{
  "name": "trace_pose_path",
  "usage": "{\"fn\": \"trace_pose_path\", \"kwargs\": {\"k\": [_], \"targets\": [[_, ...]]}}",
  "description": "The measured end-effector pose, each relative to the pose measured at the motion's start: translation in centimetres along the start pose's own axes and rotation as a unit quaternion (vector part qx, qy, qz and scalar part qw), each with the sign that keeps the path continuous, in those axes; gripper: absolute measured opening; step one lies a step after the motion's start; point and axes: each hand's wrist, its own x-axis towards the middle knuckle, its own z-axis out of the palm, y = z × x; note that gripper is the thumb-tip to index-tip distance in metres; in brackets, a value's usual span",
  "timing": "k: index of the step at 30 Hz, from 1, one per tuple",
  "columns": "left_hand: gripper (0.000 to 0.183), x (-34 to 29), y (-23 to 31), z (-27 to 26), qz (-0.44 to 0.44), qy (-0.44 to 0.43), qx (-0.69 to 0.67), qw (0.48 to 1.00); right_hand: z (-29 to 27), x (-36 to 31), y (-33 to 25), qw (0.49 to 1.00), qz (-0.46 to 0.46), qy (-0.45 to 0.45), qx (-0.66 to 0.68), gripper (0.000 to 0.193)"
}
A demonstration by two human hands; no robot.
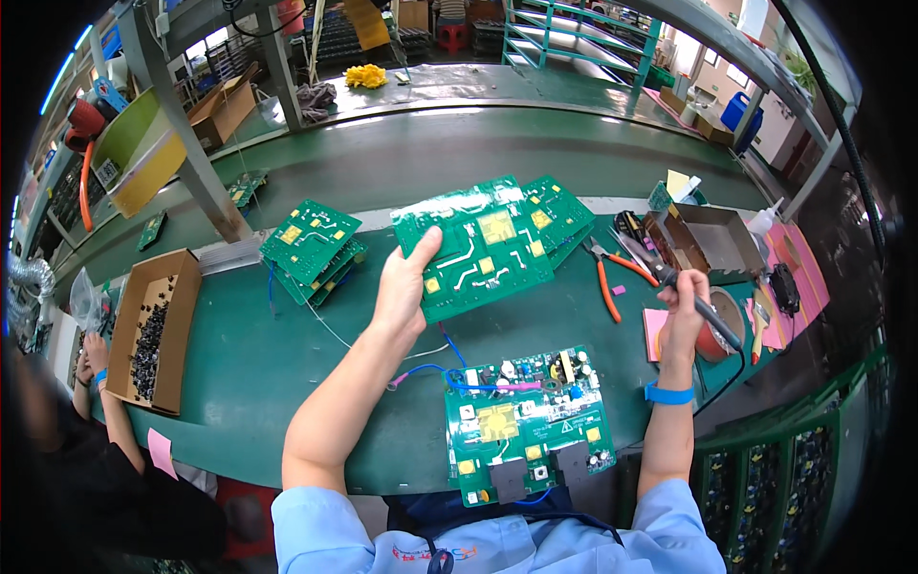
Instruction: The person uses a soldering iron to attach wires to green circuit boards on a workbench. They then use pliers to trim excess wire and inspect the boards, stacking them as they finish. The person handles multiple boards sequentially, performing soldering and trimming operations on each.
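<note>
My left hand (400, 282) grips a green circuit board (469, 292) by its left edge, thumb on top. The board is tilted up, showing solder traces and yellow patches. At the right, my right hand (684, 298) is closed around the black handle of a soldering iron (719, 325), its cord hanging down. The iron is well apart from the board. Nearest me lies a populated circuit board (516, 426) with black blocks, small parts and blue wires. More boards (564, 212) lie just behind the held one, and another stack of boards (311, 239) sits to its left.
Orange-handled cutters (607, 287), a metal box (712, 239), a red-sided reel (715, 340) and a brush (760, 325) crowd the right side. On the left, a co-worker's hands (94, 354) are beside a cardboard box (177, 330) of small black parts. A green conveyor belt (459, 153) runs behind.
</note>
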Motion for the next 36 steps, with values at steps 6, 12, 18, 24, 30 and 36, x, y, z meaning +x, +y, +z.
{"fn": "trace_pose_path", "kwargs": {"k": [6, 12, 18, 24, 30, 36], "targets": [[0.035, 0.5, 0.2, -0.6, -0.023, 0.015, -0.023, 0.999, -6.7, 4.9, -1.7, 0.998, -0.005, 0.061, -0.016, 0.016], [0.035, 0.9, 0.2, -0.7, -0.045, 0.013, -0.053, 0.998, -16.4, 11.8, -2.7, 0.982, 0.169, 0.081, 0.033, 0.032], [0.037, 0.5, 0.7, -0.7, -0.034, 0.018, -0.051, 0.998, -18.0, 13.4, -2.1, 0.93, 0.296, 0.163, 0.143, 0.052], [0.038, 0.6, 0.7, -0.6, -0.034, 0.013, -0.06, 0.998, -21.2, 14.8, 1.0, 0.937, 0.268, 0.201, 0.098, 0.042], [0.037, 0.9, 0.7, -1.0, -0.037, 0.018, -0.059, 0.997, -18.9, 13.5, 0.3, 0.905, 0.32, 0.16, 0.231, 0.059], [0.034, 1.0, 0.5, -0.7, -0.064, 0.01, -0.063, 0.996, -16.0, 11.2, -0.5, 0.91, 0.333, -0.084, 0.234, 0.044]]}}
